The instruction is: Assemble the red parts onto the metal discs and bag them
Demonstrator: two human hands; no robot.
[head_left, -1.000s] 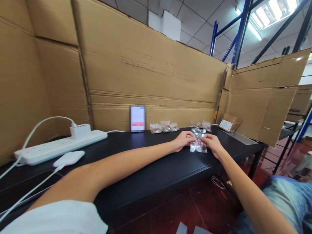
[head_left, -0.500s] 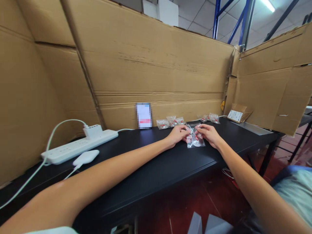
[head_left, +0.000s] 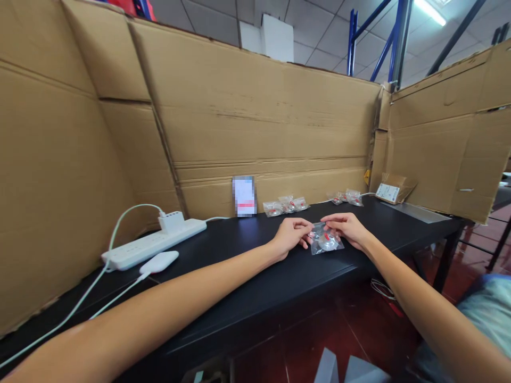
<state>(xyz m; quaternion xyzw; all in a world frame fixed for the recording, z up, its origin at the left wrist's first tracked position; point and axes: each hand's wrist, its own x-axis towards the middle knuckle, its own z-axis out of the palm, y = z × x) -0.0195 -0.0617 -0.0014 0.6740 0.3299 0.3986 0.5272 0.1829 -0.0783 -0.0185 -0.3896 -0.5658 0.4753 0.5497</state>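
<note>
The bag (head_left: 328, 243) is clear (red shows inside), the tabletop (head_left: 279, 284) black.

Both arms bare as far as seen, stretched forward. Bare left arm (head_left: 179, 300) extended in a long diagonal from lower left; more of its length is shown than of the other. Left wrist (head_left: 276, 249) held nearly straight. Left hand (head_left: 293, 236) turned back uppermost, its fingers (head_left: 304, 230) bent and pointed right, tips closed in a pinch.

Bare right arm (head_left: 423, 303) brought in from lower right, angled more steeply. Right wrist (head_left: 365, 240) flexed slightly inward. Right hand (head_left: 346, 227) likewise held back uppermost; index finger (head_left: 330, 217) reached out leftward, the others partly hidden beneath.

Hands set facing, at nearly equal height; fingertips kept near but apart.
</note>
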